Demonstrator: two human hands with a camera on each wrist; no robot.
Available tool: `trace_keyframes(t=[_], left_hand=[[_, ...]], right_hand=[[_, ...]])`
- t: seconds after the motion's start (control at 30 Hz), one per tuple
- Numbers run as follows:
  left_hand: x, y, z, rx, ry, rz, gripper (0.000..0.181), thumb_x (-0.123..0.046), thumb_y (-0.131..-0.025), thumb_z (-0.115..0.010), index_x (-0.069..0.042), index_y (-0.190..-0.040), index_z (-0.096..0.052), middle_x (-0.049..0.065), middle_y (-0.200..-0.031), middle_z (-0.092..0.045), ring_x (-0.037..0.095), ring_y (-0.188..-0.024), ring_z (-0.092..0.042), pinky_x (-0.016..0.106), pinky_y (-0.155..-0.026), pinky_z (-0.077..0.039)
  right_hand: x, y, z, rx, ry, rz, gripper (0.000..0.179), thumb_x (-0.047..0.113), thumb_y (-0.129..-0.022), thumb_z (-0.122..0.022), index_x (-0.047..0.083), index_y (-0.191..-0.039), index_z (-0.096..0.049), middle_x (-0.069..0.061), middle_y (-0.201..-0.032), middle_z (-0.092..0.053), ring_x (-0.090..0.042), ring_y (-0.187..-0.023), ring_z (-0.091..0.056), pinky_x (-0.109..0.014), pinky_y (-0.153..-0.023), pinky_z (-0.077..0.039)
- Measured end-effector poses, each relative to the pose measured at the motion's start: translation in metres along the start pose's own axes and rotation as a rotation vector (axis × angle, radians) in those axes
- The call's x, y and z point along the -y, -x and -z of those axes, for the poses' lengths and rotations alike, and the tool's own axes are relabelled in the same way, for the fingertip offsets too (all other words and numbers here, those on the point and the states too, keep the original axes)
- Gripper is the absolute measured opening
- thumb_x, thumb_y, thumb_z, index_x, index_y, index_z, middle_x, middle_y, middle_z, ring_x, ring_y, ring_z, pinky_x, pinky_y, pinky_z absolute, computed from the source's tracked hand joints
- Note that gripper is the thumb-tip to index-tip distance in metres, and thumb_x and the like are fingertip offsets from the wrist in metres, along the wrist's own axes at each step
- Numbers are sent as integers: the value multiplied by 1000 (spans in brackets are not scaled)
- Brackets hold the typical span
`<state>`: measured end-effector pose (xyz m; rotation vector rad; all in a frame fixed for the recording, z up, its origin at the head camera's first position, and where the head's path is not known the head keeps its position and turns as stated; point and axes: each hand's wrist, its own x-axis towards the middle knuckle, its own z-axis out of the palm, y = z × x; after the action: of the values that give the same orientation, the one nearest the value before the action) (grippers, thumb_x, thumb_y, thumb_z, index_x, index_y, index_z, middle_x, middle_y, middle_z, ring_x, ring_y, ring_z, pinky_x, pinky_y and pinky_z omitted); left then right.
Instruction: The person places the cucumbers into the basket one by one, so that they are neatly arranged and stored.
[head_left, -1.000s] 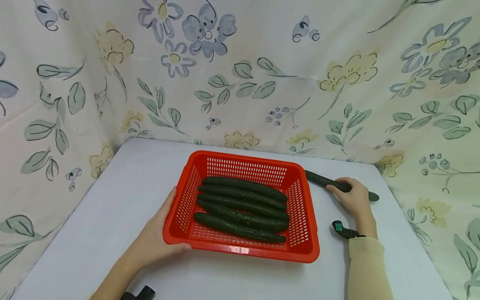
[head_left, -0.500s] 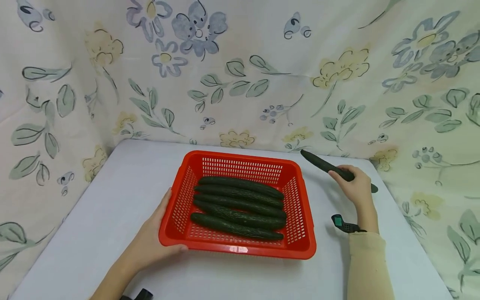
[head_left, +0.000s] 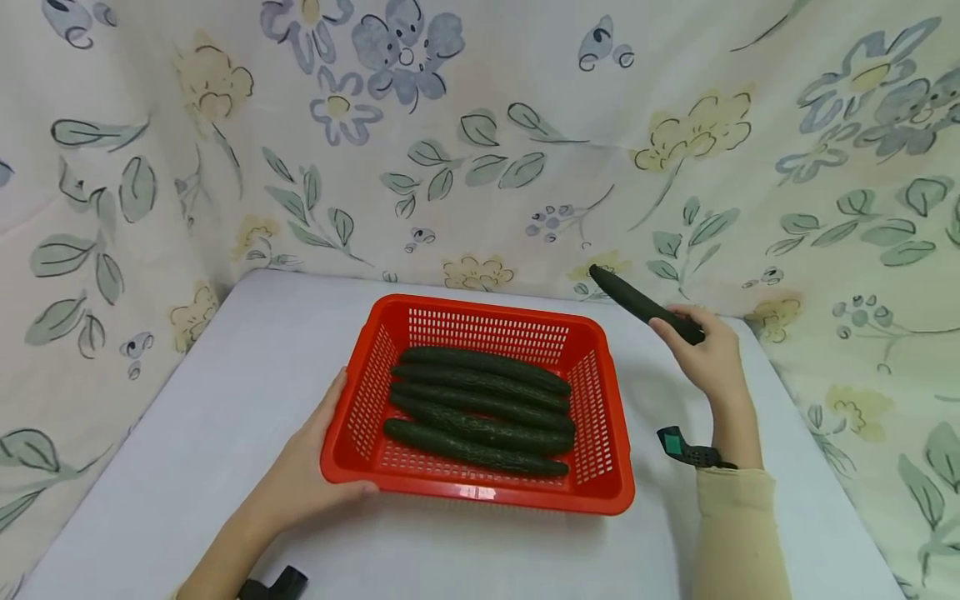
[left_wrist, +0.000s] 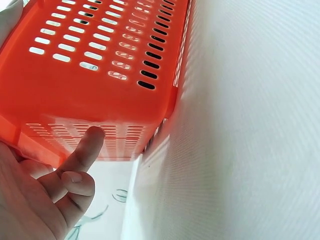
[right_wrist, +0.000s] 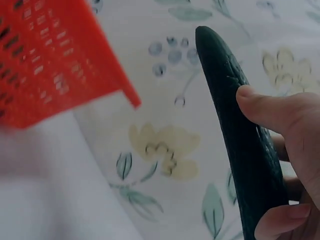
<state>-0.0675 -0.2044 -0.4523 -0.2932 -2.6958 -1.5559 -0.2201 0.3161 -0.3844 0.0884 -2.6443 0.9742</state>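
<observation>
A red plastic basket [head_left: 480, 498] with slotted walls stands mid-table, and several dark green cucumbers [head_left: 480, 404] lie side by side in it. My left hand [head_left: 303, 479] holds the basket at its near left corner, thumb along the front rim and fingers against the left side. In the left wrist view, fingers [left_wrist: 82, 155] of that hand show beside the basket's outer wall [left_wrist: 90, 95]. To the right of the basket, my right hand [head_left: 705, 350] grips another cucumber [head_left: 633, 298], raised above the table and tilted with its far end up. The right wrist view shows the thumb along this cucumber [right_wrist: 232, 115].
A white-covered table [head_left: 247, 367] bears the basket. Behind it and along both sides hangs a floral curtain [head_left: 480, 150]. A dark strap with a small device [head_left: 690, 450] sits on my right wrist, and another dark device [head_left: 277, 583] on the left.
My right hand has lifted the cucumber off the table at the right, and its far end has swung up and toward the basket. The left hand stays at the basket's corner.
</observation>
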Motion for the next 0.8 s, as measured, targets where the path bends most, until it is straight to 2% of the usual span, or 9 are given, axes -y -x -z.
trace_keyframes(t=[0.17, 0.27, 0.43, 0.6, 0.8], left_hand=[[0, 0, 1, -3, 0, 0, 138, -39, -71, -98, -38, -171, -4, 10, -169, -35, 29, -124, -59, 25, -80, -61], [1, 0, 2, -1, 9, 5, 138, -39, -71, -98, -39, -171, -4, 8, -170, -34, 28, -125, -59, 25, -81, -60], [0, 0, 1, 1, 8, 3, 137, -40, -71, -98, -37, -171, -4, 9, -169, -36, 29, -124, -60, 25, -80, -61], [-1, 0, 1, 5, 14, -5, 137, -39, -72, -97, -36, -172, -4, 10, -168, -37, 30, -123, -60, 25, -80, -61], [-2, 0, 1, 4, 21, -3, 137, -39, -71, -98, -37, -171, -4, 9, -168, -37, 29, -124, -60, 25, -80, -61]], right_hand=[[28, 1, -3, 18, -4, 99, 44, 40, -101, -74, 6, -129, -71, -18, -114, -67, -25, -97, -56, -28, -76, -47], [40, 4, -6, 59, -2, 142, 41, 36, -100, -75, 5, -127, -72, -18, -117, -68, -27, -96, -59, -28, -75, -49], [59, 2, -12, 166, 22, 202, 42, 36, -101, -74, 4, -128, -72, -20, -124, -68, -34, -100, -63, -44, -78, -56], [83, -4, -16, 262, 63, 256, 42, 35, -101, -74, 3, -128, -71, -22, -130, -67, -39, -113, -62, -58, -89, -56], [117, -6, -19, 355, 120, 289, 45, 37, -102, -72, 2, -130, -69, -25, -137, -65, -44, -125, -60, -64, -102, -51]])
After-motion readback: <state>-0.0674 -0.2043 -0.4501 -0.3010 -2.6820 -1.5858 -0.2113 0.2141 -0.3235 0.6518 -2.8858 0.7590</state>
